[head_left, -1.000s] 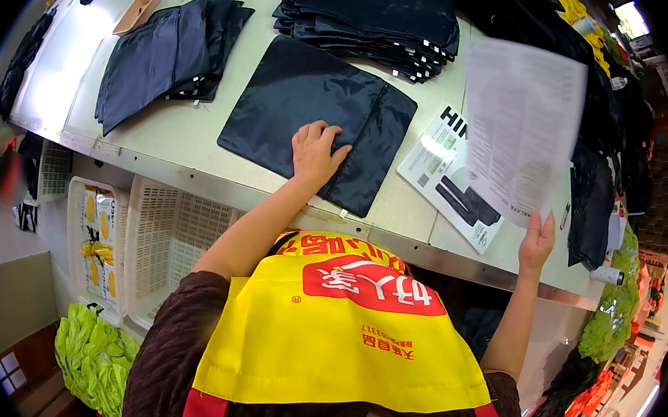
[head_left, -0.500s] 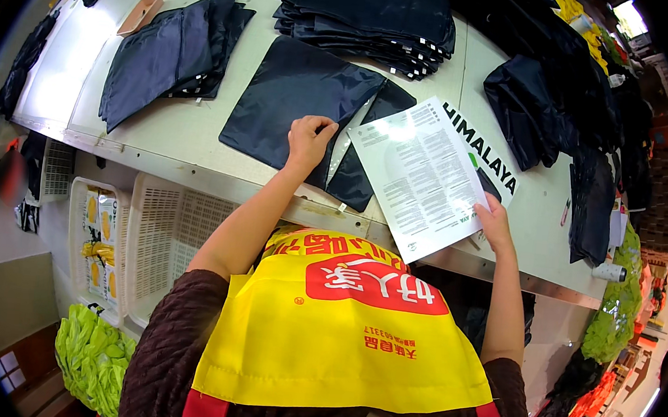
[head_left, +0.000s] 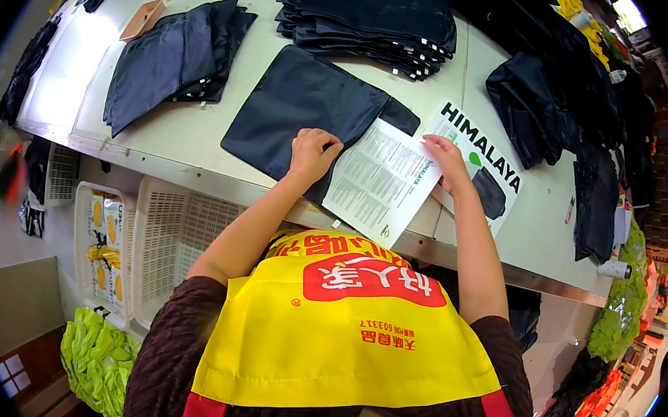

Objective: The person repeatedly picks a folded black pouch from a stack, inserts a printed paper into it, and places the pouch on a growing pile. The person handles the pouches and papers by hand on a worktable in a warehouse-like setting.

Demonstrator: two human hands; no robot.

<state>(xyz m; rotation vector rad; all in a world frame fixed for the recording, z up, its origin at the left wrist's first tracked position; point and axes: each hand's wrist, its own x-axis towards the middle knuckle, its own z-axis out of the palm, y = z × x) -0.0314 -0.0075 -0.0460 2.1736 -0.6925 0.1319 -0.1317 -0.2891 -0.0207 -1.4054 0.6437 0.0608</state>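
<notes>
A dark navy fabric bag [head_left: 299,106] lies flat on the table in front of me. My left hand [head_left: 313,156] is closed on its right-hand edge, fingers pinched together. My right hand [head_left: 451,165] grips a white printed sheet [head_left: 384,183] by its far right edge. The sheet's left edge meets the bag's open edge; whether it is inside, I cannot tell. Beneath my right wrist lies another printed sheet [head_left: 485,191] with large black lettering and a picture of a dark bag. A dark fabric part [head_left: 401,117] shows beyond the held sheet.
A thick stack of dark bags [head_left: 366,21] sits at the back, and a smaller pile [head_left: 172,59] at the left beside an orange-brown tray [head_left: 141,20]. Loose dark fabric [head_left: 529,106] is heaped at right. White plastic crates [head_left: 157,253] stand below the table's metal front edge [head_left: 186,178].
My right hand has moved left and away from me, bringing the sheet to the bag's edge. More of the other printed sheet shows now. My left hand stays at the bag.
</notes>
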